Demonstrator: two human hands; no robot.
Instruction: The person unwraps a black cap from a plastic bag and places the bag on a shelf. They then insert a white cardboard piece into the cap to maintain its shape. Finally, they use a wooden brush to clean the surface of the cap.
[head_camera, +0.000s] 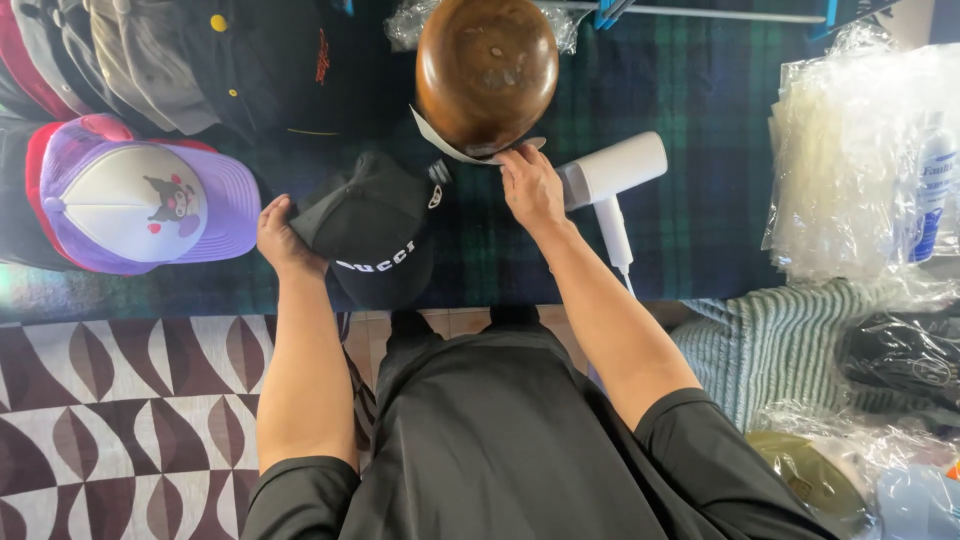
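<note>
Both hands work: left hand (280, 235) fingers clamp the black cap (375, 235) steady, right hand (530, 185) fingers pinch the white card (450, 148) under the wooden hat block (487, 70).

Person, seen from above — upper garment: black short-sleeved shirt, plain, loose-fitting, sleeves ending above the elbows, fabric lying in soft folds across the front. Forearms bare; left hand (281, 232) and right hand (532, 187) both bare — no gloves, rings, watch or wristbands visible. No markings or print to be seen on the shirt.
</note>
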